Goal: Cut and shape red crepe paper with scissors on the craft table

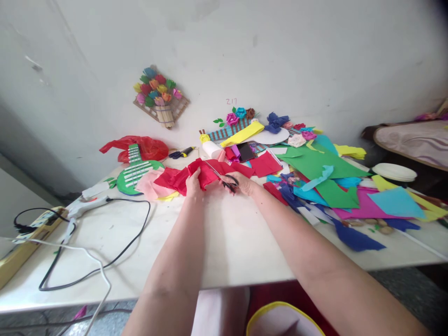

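My left hand grips a sheet of red crepe paper over the middle of the table. In my right hand is a pair of scissors with black handles. Their metal blades point up and to the left and lie against the red paper; I cannot tell how far they have cut. More red paper spreads to the left of my left hand, over a pale pink sheet. A dark phone-like rectangle lies just behind the red paper.
On the left are a white glue gun with a looping black cord, a power strip and a green guitar-shaped craft. Coloured paper scraps cover the right side. Pliers lie at the back. A bin stands below the front edge.
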The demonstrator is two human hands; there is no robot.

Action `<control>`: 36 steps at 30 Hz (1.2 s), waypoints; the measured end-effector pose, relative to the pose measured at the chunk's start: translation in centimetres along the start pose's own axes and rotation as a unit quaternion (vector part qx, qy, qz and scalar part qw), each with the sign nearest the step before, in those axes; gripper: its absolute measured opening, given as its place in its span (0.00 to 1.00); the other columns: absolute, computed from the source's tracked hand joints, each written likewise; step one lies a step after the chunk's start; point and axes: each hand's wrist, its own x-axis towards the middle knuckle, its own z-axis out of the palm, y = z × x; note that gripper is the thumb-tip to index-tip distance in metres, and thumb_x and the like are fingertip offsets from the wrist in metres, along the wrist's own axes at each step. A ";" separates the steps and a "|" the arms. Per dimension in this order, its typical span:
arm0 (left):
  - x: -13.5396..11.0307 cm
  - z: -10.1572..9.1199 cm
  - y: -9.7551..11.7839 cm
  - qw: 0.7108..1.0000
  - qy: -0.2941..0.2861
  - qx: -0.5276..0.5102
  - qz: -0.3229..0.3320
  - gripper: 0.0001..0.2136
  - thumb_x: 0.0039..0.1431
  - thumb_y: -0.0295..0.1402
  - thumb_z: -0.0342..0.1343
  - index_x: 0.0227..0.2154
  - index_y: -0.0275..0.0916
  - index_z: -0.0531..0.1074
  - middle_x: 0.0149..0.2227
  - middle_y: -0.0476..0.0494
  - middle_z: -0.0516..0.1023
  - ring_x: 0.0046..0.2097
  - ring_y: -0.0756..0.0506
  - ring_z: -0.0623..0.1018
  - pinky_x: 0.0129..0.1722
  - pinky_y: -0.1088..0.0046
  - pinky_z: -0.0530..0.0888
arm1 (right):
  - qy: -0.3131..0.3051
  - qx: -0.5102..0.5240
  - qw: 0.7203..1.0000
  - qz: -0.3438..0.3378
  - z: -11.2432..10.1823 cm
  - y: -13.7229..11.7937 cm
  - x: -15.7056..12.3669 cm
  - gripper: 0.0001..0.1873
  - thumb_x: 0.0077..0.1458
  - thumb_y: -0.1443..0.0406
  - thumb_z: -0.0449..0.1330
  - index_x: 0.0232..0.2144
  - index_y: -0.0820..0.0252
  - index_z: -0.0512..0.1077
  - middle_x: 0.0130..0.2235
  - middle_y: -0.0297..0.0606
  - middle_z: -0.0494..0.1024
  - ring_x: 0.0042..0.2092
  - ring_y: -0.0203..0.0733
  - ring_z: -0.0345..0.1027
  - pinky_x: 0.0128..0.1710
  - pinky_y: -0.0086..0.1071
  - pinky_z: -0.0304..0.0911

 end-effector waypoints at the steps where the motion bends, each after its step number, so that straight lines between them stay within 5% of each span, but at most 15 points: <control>1: 0.1 0.0 0.1 1.000 0.011 -0.001 0.003 0.06 0.44 0.24 0.57 0.29 0.33 0.70 0.28 0.44 0.75 0.28 0.48 0.76 0.32 0.71 0.75 | -0.012 -0.002 1.000 0.008 -0.3 0.0 -0.1 0.22 0.45 0.50 0.57 0.28 0.66 0.68 0.16 0.31 0.68 0.15 0.29 0.58 0.12 0.23 0.51; 11: -0.3 0.2 0.6 0.999 0.051 -0.001 0.013 0.05 0.44 0.23 0.57 0.28 0.33 0.69 0.25 0.46 0.74 0.27 0.49 0.76 0.29 0.75 0.74 | -0.094 0.033 0.995 0.033 -4.1 -0.5 -1.9 0.20 0.44 0.53 0.58 0.28 0.67 0.69 0.15 0.31 0.67 0.14 0.29 0.56 0.12 0.24 0.48; 18: -0.5 0.4 0.3 0.999 0.028 0.024 0.015 0.04 0.44 0.24 0.57 0.26 0.33 0.70 0.23 0.46 0.74 0.24 0.50 0.75 0.25 0.76 0.73 | 0.116 0.056 0.991 -0.023 -3.8 -0.1 -0.8 0.17 0.41 0.56 0.62 0.28 0.63 0.65 0.20 0.35 0.72 0.17 0.32 0.63 0.15 0.23 0.53; 28: -0.4 0.4 -0.5 0.999 -0.016 0.035 0.012 0.06 0.44 0.28 0.59 0.27 0.33 0.70 0.25 0.44 0.75 0.27 0.48 0.76 0.31 0.72 0.73 | 0.164 0.028 0.986 0.005 -0.1 -0.6 0.7 0.21 0.35 0.58 0.67 0.29 0.60 0.63 0.19 0.32 0.72 0.17 0.33 0.65 0.13 0.22 0.52; 36: -1.1 0.9 -0.6 0.998 -0.062 0.024 -0.001 0.04 0.45 0.27 0.58 0.26 0.32 0.70 0.25 0.43 0.75 0.27 0.48 0.76 0.32 0.71 0.74 | 0.268 0.049 0.962 0.007 1.6 -0.5 1.8 0.23 0.33 0.62 0.68 0.31 0.59 0.62 0.19 0.27 0.67 0.17 0.30 0.63 0.13 0.21 0.55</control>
